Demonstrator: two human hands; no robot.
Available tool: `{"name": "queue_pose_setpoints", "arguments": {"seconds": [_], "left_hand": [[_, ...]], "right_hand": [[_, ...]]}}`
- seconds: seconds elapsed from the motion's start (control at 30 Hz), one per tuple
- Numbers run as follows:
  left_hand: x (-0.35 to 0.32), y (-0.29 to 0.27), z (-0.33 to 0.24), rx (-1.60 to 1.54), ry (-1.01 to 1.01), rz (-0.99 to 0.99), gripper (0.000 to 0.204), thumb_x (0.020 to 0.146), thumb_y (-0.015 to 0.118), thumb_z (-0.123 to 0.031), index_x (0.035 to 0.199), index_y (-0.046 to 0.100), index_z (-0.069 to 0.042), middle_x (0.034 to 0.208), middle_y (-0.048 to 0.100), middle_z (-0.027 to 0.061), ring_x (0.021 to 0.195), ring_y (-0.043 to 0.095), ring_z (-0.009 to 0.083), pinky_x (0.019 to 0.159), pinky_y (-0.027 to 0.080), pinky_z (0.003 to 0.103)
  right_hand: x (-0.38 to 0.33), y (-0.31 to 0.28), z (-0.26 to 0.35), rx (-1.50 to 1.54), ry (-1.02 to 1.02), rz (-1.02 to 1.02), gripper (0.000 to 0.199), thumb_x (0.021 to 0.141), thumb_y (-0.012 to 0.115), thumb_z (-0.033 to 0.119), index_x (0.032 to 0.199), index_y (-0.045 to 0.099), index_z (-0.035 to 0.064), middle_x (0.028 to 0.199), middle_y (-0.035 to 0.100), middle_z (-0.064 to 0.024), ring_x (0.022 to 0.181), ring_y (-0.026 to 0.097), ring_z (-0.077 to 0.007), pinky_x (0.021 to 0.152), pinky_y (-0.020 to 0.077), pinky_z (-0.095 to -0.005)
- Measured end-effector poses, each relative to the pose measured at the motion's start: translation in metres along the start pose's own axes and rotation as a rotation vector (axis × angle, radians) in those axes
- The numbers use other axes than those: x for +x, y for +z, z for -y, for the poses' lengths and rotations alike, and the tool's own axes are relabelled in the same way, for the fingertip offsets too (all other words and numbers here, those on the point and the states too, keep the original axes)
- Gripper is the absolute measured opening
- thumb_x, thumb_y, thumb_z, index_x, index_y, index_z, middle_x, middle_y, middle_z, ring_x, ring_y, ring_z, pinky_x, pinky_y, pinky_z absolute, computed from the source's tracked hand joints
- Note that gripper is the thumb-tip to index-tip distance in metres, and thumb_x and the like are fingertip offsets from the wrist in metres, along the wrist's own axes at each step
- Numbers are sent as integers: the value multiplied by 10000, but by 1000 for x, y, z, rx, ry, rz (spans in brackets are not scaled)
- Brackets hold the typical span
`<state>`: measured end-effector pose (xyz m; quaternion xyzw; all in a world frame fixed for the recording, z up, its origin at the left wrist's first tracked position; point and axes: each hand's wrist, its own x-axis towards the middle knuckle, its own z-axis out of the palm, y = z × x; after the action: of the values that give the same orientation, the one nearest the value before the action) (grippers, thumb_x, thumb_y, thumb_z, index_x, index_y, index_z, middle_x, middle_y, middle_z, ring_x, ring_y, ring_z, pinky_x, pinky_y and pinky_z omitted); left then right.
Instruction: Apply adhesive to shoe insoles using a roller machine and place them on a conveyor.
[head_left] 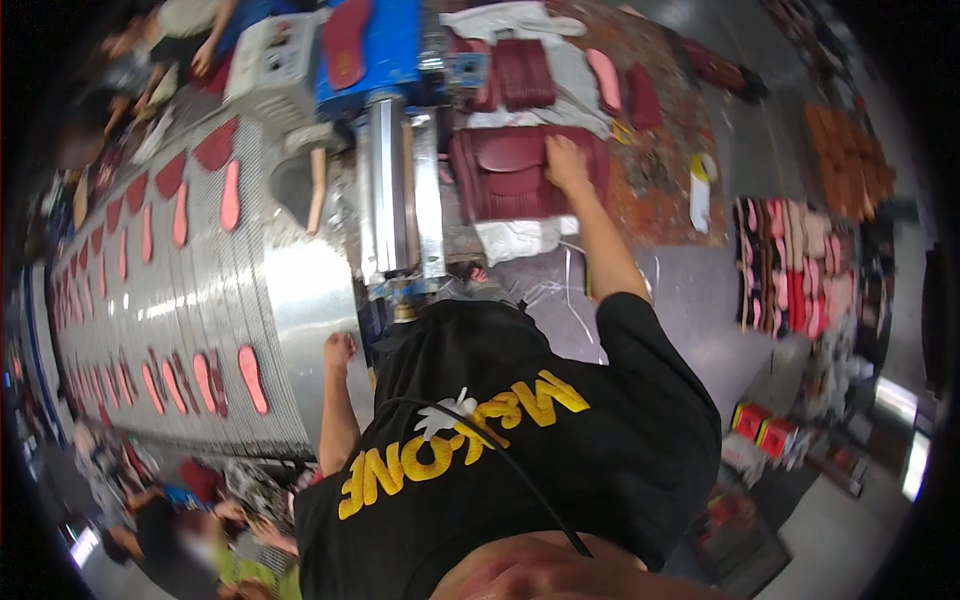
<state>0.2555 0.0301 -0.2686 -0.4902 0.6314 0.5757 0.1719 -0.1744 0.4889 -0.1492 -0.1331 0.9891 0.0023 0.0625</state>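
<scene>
My right hand reaches forward to a stack of maroon leather pieces on the workbench. Its fingers are curled on a piece at the stack's right side; the fingertips are partly hidden. My left hand is closed beside the bare metal plate at the conveyor's end; whatever it may hold is hidden. Between the hands stands a machine with a shiny steel roller. A maroon sole-shaped piece lies on its blue housing.
To the left, a mesh conveyor carries rows of pink insoles and maroon pieces. More maroon pieces, a tape roll and white cloth lie on the bench. Bundled pieces stand at right. Other people work at far left.
</scene>
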Motion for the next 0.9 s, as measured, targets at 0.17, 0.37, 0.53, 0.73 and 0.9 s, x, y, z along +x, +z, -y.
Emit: {"name": "queue_pose_setpoints", "arguments": {"seconds": [0.17, 0.37, 0.53, 0.73, 0.9], "left_hand": [[4, -5, -64, 22, 315, -72, 188, 876, 515, -176, 749, 550, -41, 639, 541, 26, 540, 495, 103, 503, 407, 249], [-19, -4, -160, 3, 494, 91, 126, 881, 530, -163, 920, 594, -61, 855, 617, 20, 729, 589, 121, 653, 459, 252], [-62, 8, -243, 83, 814, 147, 292, 802, 626, -68, 1084, 601, 2, 1008, 638, 77, 951, 591, 175, 840, 453, 287], [-112, 30, -331, 375, 1037, 353, 598, 750, 693, -113, 1300, 464, -64, 1312, 488, 119, 1220, 453, 246, 996, 370, 360], [-117, 40, -352, 644, 1270, 385, 781, 677, 750, -142, 1366, 387, -88, 1419, 362, 134, 1307, 355, 279, 1058, 312, 384]], "right_hand": [[6, -8, 9, 50, -7, 11, 487, 686, 659, 83, 1145, 494, 79, 1149, 488, -148, 1115, 477, -373, 879, 427, -530], [-24, -62, 15, 305, -50, -116, 473, 681, 675, 85, 1117, 493, 67, 1132, 537, -151, 1068, 523, -354, 879, 439, -471], [-60, -126, 37, 494, -284, -377, 457, 638, 676, 58, 1076, 548, 50, 1070, 600, -154, 1004, 564, -347, 858, 456, -416], [-69, -142, 140, 180, -470, -247, 507, 645, 704, 87, 1124, 540, 82, 1116, 582, -97, 1023, 539, -307, 833, 425, -436], [-75, -134, 164, 456, -520, -341, 541, 678, 666, 47, 1191, 495, 55, 1151, 542, -141, 1064, 506, -334, 900, 396, -437]]}}
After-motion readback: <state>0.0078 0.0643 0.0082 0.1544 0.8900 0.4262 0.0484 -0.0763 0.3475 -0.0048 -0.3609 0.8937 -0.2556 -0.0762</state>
